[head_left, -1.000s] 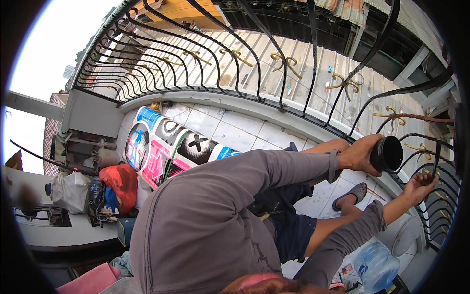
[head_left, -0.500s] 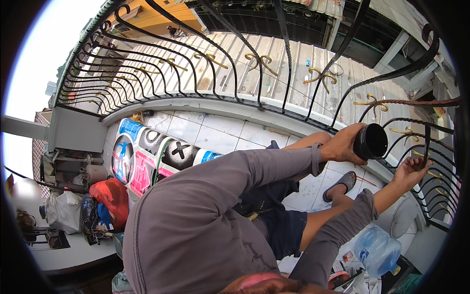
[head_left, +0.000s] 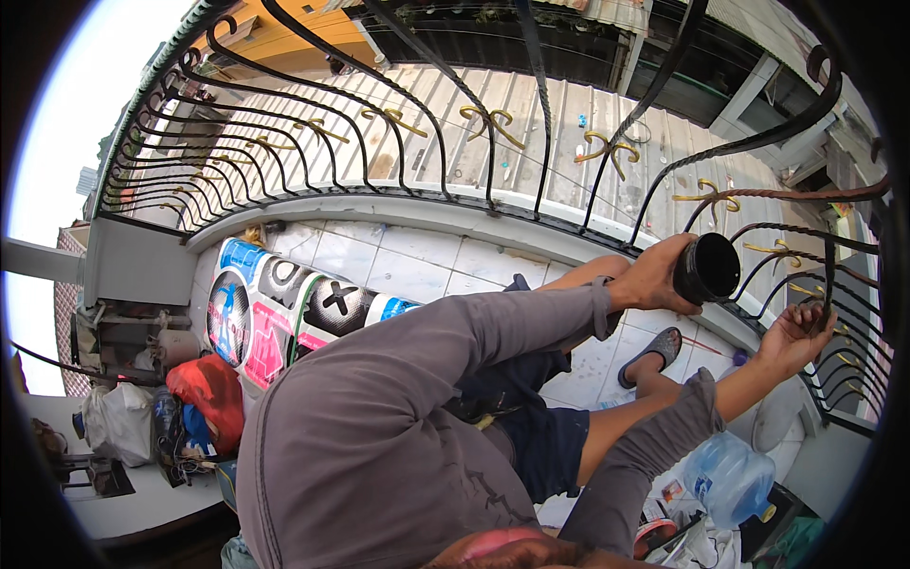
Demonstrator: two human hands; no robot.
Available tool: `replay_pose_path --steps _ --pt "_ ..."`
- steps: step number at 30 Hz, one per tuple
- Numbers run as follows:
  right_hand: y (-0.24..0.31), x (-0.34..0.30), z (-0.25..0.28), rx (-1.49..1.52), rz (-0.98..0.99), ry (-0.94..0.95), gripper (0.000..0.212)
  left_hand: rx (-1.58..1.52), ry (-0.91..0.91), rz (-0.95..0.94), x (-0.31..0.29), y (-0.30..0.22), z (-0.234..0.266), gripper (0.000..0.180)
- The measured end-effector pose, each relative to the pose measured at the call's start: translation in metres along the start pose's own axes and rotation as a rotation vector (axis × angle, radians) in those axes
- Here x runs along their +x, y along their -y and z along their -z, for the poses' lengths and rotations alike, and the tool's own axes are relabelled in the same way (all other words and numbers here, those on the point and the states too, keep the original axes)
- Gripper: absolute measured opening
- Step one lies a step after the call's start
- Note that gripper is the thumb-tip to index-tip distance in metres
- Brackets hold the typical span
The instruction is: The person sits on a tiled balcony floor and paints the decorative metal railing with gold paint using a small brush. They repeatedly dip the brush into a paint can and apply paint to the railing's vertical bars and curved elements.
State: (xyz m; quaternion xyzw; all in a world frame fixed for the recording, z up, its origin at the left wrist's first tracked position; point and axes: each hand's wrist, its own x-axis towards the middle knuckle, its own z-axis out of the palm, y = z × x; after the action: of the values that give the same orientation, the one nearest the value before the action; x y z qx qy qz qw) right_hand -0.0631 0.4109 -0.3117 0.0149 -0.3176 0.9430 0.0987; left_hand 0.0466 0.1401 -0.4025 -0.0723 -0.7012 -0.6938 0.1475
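Observation:
My left hand is wrapped around a black round container, holding it with its open mouth turned toward the black wrought-iron railing. My right hand is lower right, palm up, with its fingertips at a thin upright bar of the railing. Whether those fingers pinch something small is hidden. Both arms wear grey sleeves. My bare legs and a foot in a grey sandal rest on the white tiled balcony floor.
A colourful printed mat lies on the tiles at left. A red bag and white bags sit on a ledge lower left. A clear blue water jug stands lower right. Corrugated roofing lies beyond the railing.
The view has swung slightly, so the railing fills more of the top. My left hand keeps hold of the black container; my right hand stays at the same railing bar.

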Motion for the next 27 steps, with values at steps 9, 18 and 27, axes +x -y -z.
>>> replay_pose_path --steps 9,18,27 --pt "-0.009 -0.065 -0.073 -0.589 0.142 0.144 0.017 0.024 0.043 0.027 -0.001 -0.013 0.005 0.087" --pt "-0.005 -0.081 -0.098 -1.310 -0.003 0.312 0.023 0.007 0.095 0.045 0.005 -0.026 0.003 0.084" --pt "-0.006 -0.087 -0.099 -1.474 0.046 0.478 0.024 0.115 0.093 -0.011 0.003 -0.023 0.002 0.088"
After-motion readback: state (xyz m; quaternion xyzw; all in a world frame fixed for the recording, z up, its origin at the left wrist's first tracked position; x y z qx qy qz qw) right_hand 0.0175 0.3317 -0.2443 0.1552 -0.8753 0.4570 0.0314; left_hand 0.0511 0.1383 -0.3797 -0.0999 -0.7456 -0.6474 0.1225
